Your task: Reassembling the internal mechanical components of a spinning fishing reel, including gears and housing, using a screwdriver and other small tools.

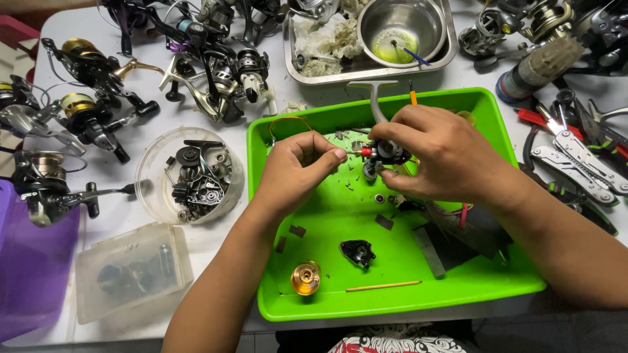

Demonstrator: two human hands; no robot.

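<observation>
Over the green tray [392,301] we hold a small reel body [387,151], just above the tray's far half. Our right hand [435,157] is closed around it, fingers curled over its top and far side, its pale stem [374,101] sticking out past the tray's far rim. Our left hand [297,171] pinches a thin tool whose red tip [366,151] meets the body's left side; we cannot make out the tool's shaft. We judge the body stiff, fairly light, and probably greasy, so it wants a firm hold on its flanks, clear of the small loose parts. On the tray's near part lie a gold spool [305,277], a black cover [358,252] and a wooden stick [384,285]. Left of the tray sits a clear dish [152,196] of parts.
</observation>
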